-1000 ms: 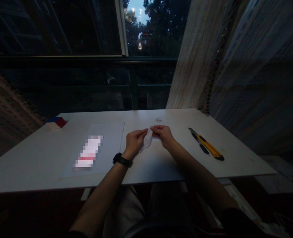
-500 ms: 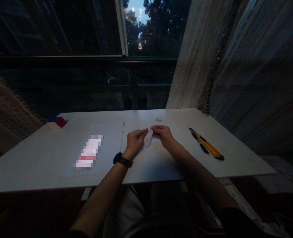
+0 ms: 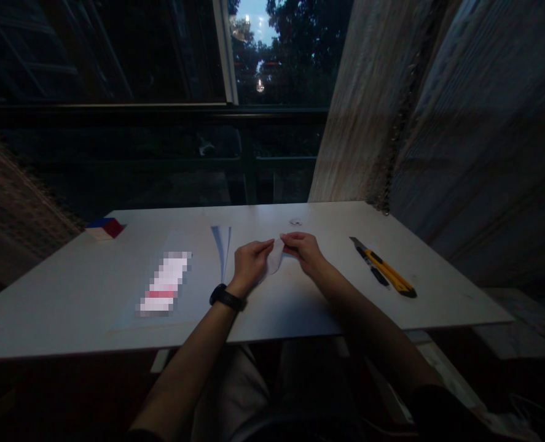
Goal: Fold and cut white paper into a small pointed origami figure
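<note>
Both of my hands meet over the middle of the white table (image 3: 300, 307). My left hand (image 3: 249, 263), with a black watch on its wrist, has its fingers closed on one side of a small white piece of paper (image 3: 274, 258). My right hand (image 3: 304, 250) pinches the paper's other side. The paper hangs curved between them, just above the tabletop.
A yellow and black utility knife (image 3: 385, 273) lies to the right of my hands. A stack of white sheets (image 3: 180, 276) lies to the left, its top corner lifted. A small red and blue block (image 3: 106, 227) sits at the far left corner. A tiny scrap (image 3: 295, 221) lies behind my hands.
The paper between my hands has bunched up shorter. The top right corner of the sheet stack has lifted. My hands stay in the same place.
</note>
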`<act>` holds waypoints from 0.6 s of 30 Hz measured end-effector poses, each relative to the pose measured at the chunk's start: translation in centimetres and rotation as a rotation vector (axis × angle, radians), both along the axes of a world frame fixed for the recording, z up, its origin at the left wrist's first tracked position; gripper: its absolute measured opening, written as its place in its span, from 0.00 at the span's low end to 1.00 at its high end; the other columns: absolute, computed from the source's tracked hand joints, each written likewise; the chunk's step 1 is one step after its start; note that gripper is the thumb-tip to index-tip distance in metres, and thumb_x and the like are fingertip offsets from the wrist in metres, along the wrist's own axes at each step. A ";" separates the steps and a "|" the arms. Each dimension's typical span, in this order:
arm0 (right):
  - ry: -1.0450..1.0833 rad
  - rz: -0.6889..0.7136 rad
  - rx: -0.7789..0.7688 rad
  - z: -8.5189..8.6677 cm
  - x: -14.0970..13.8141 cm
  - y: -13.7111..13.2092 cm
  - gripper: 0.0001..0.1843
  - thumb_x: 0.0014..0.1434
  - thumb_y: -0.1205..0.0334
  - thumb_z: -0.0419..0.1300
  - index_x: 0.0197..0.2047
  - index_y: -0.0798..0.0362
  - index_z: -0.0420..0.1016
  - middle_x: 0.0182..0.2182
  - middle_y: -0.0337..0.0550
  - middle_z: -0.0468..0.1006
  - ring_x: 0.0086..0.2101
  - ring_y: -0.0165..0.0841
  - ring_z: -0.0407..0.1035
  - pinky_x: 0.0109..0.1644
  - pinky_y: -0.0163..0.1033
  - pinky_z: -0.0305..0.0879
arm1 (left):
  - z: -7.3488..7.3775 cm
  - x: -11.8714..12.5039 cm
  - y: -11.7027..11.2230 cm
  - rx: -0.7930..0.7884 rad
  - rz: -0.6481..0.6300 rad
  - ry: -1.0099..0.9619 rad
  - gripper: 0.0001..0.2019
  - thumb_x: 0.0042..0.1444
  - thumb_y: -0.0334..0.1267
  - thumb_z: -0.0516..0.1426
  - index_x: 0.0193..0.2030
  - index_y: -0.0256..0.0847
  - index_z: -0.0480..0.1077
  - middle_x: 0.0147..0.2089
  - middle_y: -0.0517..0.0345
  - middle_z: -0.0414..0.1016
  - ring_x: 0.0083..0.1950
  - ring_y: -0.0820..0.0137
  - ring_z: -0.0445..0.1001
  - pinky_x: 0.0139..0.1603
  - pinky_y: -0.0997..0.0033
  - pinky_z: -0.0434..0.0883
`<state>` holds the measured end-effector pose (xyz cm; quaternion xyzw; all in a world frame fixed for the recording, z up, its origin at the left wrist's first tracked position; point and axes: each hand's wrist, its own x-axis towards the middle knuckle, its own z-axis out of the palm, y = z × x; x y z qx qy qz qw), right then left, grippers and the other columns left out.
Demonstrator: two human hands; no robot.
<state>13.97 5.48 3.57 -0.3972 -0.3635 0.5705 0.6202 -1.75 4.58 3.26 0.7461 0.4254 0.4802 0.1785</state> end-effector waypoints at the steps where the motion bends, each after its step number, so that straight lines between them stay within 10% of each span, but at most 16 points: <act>1: 0.001 -0.003 0.001 0.0 0.0 0.0 0.14 0.31 0.61 0.72 0.21 0.57 0.73 0.20 0.37 0.74 0.24 0.28 0.69 0.35 0.37 0.68 | 0.0 0.0 0.0 0.007 -0.003 -0.002 0.10 0.54 0.38 0.55 0.40 0.45 0.76 0.38 0.56 0.78 0.39 0.68 0.75 0.41 0.71 0.68; 18: 0.029 -0.020 0.007 0.1 0.0 0.0 0.10 0.30 0.64 0.69 0.19 0.56 0.73 0.20 0.38 0.75 0.25 0.30 0.69 0.36 0.39 0.68 | -0.1 0.1 0.1 0.050 -0.029 -0.032 0.09 0.54 0.36 0.56 0.39 0.44 0.76 0.37 0.55 0.78 0.38 0.69 0.75 0.40 0.70 0.69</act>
